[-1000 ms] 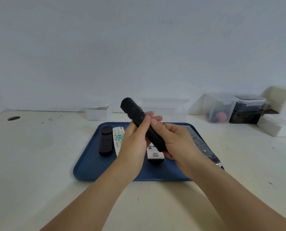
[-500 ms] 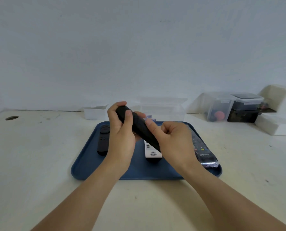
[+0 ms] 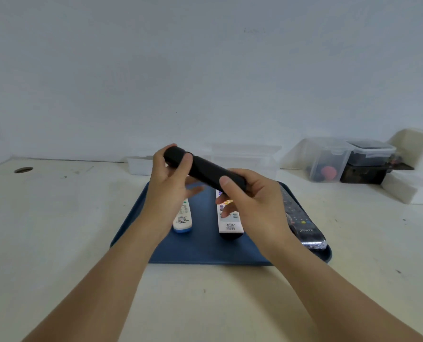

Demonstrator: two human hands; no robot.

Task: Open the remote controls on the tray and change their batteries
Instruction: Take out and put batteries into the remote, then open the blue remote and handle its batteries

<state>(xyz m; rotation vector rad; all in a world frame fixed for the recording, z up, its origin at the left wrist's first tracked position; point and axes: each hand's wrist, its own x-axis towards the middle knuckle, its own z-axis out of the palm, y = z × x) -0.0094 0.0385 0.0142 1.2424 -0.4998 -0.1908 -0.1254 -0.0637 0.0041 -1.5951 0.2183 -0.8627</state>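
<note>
A long black remote (image 3: 205, 170) is held above the blue tray (image 3: 205, 250), its smooth back facing me. My left hand (image 3: 167, 191) grips its far end with the thumb on top. My right hand (image 3: 252, 196) wraps around the near end. On the tray lie a white remote with a blue end (image 3: 183, 218), a white remote with coloured buttons (image 3: 230, 222) and a dark remote in clear wrap (image 3: 301, 223) along the right rim. Any remote behind my left hand is hidden.
Behind the tray stand a small white box (image 3: 139, 165) and a clear lidded box (image 3: 245, 157). Clear containers with dark and red contents (image 3: 329, 164) and white foam blocks (image 3: 408, 188) sit at the right. A round hole (image 3: 22, 170) marks the table's far left.
The black remote has tilted from steep to nearly level and turned in my hands. My left hand has slid to its far end; the right hand now covers the near end.
</note>
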